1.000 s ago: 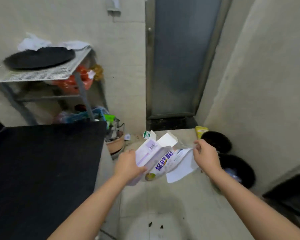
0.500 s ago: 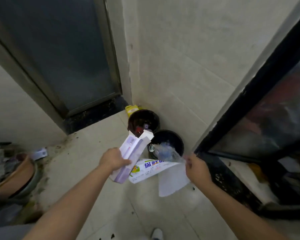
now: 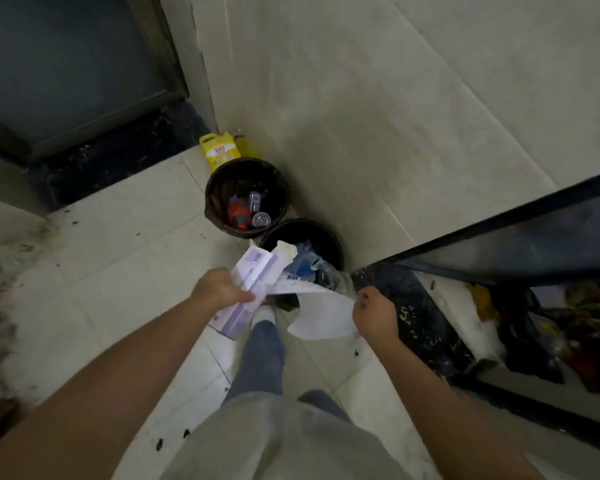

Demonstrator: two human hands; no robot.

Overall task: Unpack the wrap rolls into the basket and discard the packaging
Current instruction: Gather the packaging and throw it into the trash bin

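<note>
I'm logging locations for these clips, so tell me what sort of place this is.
Probably a back corner of a home kitchen or utility area, used for rubbish. Two black bins stand against a tiled wall on a stained tile floor, beside a dark door.

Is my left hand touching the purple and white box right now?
Touching. The head view shows the left hand wrapped around the purple and white box, fingers closed over its side.

Two bins (image 3: 246, 174) (image 3: 329, 237) side by side against wall (corner); packaging (image 3: 253, 285) above nearer bin.
</note>
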